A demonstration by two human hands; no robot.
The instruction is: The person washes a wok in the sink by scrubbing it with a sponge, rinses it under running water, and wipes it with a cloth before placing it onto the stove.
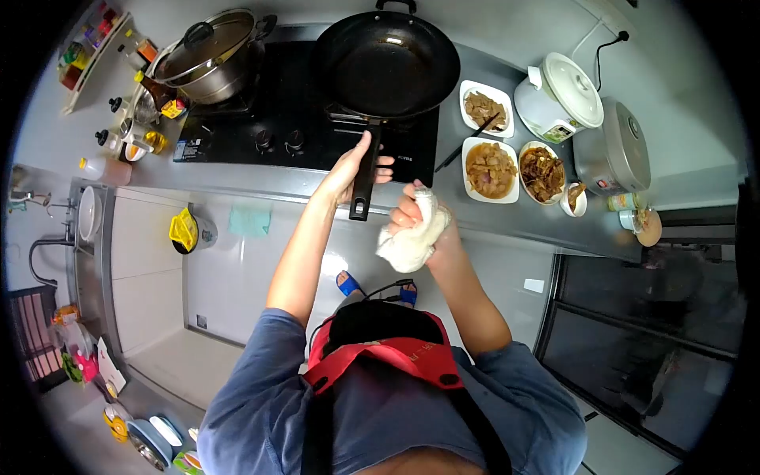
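Note:
A black wok [385,67] rests on the right side of the black gas stove [237,142], its handle pointing toward me. My left hand [354,170] is at that handle, with the palm against its left side and the fingers passing behind it; the fingertips show apart on the right. In my right hand [412,210] is a bunched white cloth [418,237], held just right of the handle's end. The fingers are wrapped round the cloth. The inside of the wok is dark, with a shiny patch near its top.
Right of the stove are dishes of food [491,170], black chopsticks [467,144], a white cooker [558,99] and a grey cooker [613,146]. A lidded steel pot [210,59] stands at the left, beside several bottles. A bin [204,233] is on the floor.

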